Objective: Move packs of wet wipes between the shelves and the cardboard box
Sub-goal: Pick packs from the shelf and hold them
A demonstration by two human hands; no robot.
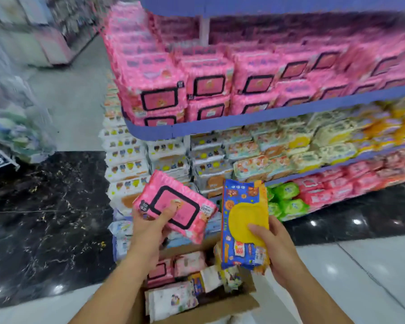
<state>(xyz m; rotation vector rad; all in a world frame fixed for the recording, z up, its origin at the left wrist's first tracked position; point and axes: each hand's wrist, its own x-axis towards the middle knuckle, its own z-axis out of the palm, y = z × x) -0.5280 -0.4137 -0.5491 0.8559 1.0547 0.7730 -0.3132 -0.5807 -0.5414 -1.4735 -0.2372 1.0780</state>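
Note:
My left hand (pixel 147 232) grips a pink pack of wet wipes (pixel 185 199) with a black-framed lid, thumb on its face. My right hand (pixel 276 249) holds a blue pack with a round yellow lid (pixel 241 213) upright, thumb pressed on the lid. Both packs hang above the open cardboard box (pixel 220 309) on the floor, which holds several mixed packs. Straight ahead, the purple-edged shelves (pixel 255 118) carry stacked pink packs (pixel 208 87) on the upper level and white, yellow, green and red packs lower down.
Dark marbled floor (pixel 45 218) spreads to the left and a pale glossy floor (pixel 360 277) to the right. A bin of wrapped goods (pixel 12 122) stands at the far left. An aisle (pixel 75 90) runs back past the shelf end.

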